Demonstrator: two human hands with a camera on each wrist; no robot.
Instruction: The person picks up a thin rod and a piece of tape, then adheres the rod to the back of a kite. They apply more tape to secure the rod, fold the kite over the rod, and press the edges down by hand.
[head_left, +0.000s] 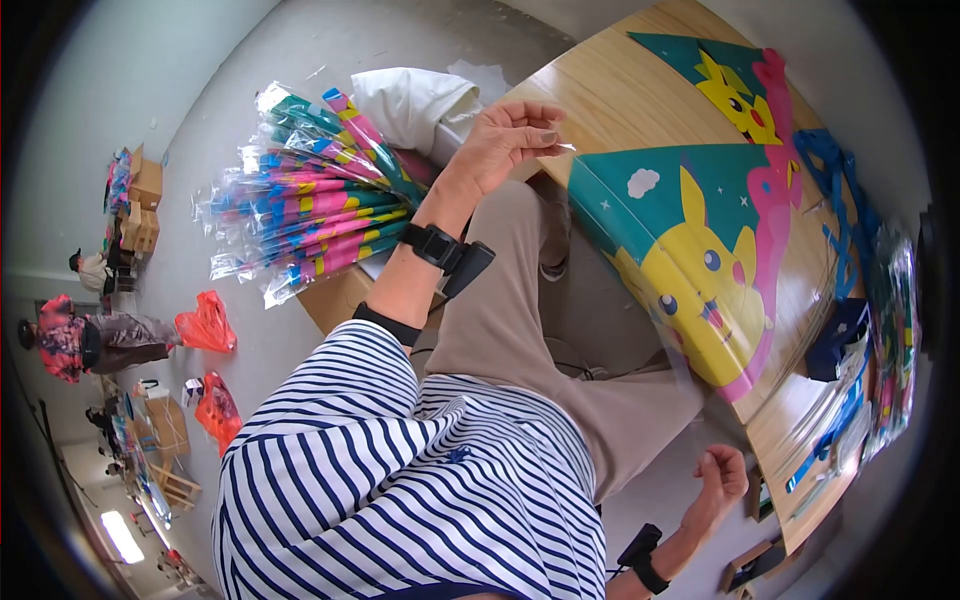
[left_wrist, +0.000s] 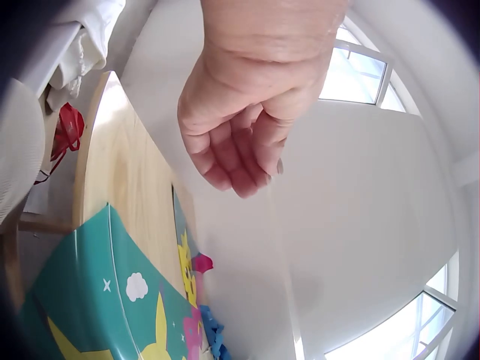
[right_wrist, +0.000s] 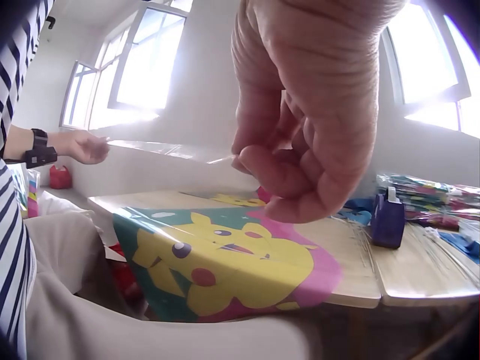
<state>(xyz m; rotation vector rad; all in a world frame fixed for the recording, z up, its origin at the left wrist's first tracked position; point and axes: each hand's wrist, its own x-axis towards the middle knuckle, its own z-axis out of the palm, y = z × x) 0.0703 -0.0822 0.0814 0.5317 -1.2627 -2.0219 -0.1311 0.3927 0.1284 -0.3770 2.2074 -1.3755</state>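
My left hand (head_left: pixel 500 145) is raised near the table's corner, thumb and fingertips pinching one end of a thin strip of clear tape (left_wrist: pixel 285 277). My right hand (right_wrist: pixel 307 112) pinches the other end, and the tape stretches between both hands above the table. In the head view the right hand is low at the right, fingers curled. Below the tape lies a green and pink printed sheet (head_left: pixel 640 240) with a big yellow cartoon figure, hanging partly over the table's near edge. A similar sheet (head_left: pixel 735 90) lies farther along the table.
A dark blue tape dispenser (right_wrist: pixel 388 217) stands on the wooden table (head_left: pixel 585 85) near blue ribbons (head_left: pixel 845 180) and plastic-wrapped packs (head_left: pixel 895 330). A bundle of wrapped colourful packs (head_left: pixel 320 200) lies beside my left arm. Red bags (head_left: pixel 207 322) and people are farther off.
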